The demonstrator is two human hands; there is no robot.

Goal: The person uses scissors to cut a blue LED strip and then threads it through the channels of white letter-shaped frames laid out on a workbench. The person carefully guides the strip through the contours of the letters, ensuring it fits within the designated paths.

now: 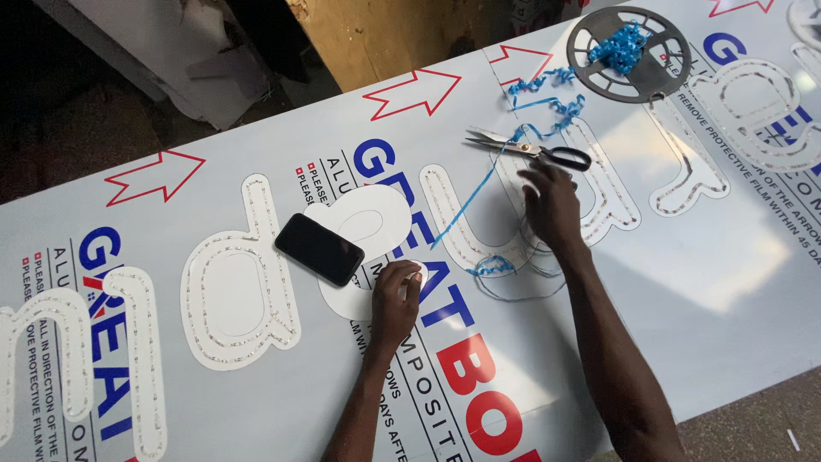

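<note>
Left hand [395,295] pinches the thin, light, bendy white letter [372,224] at its lower edge mid-frame; right hand [552,204], fingers spread, presses limp wire [513,287] below the scissors [530,151].

Pretty cramped around the right hand [552,205]: scissors [534,151] sit just off its fingertips at 12 o'clock, and blue ribbon [547,107] trails up toward the grey reel [629,53] at 1 o'clock. Loose wire [517,287] loops at 7 o'clock. Open panel [727,282] at 4 o'clock gives easy passage. The left hand [395,299] has a black phone [319,249] blocking 10 o'clock, with bare panel at 5 o'clock.
</note>
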